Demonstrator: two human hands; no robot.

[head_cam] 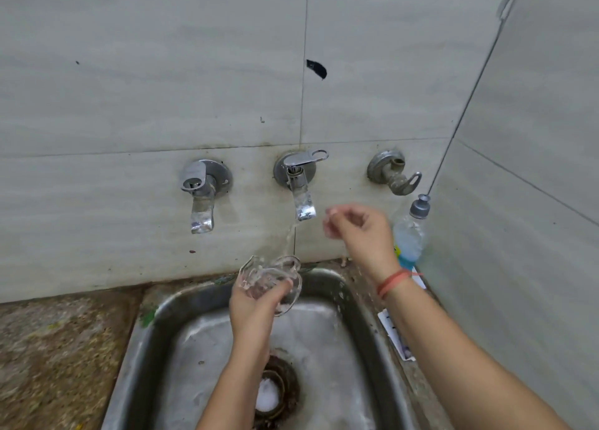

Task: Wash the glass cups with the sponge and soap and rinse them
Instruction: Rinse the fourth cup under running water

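Left hand (pixel 254 303) gripped glass cup (pixel 285 267) under the stream from tap (pixel 301 190), over sink (pixel 152 332). Right hand (pixel 356 228) just right of tap, fingers loosely curled, apparently empty (blurred).

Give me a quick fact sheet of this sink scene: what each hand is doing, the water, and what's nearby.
Left hand: grips a glass cup over the sink
Right hand: raised beside the middle tap, fingers loosely curled, holding nothing
Water: running from the middle tap onto the glass cup
Left tap: no water showing
Nearby: bottle of blue liquid in the right corner; thread band on the right wrist
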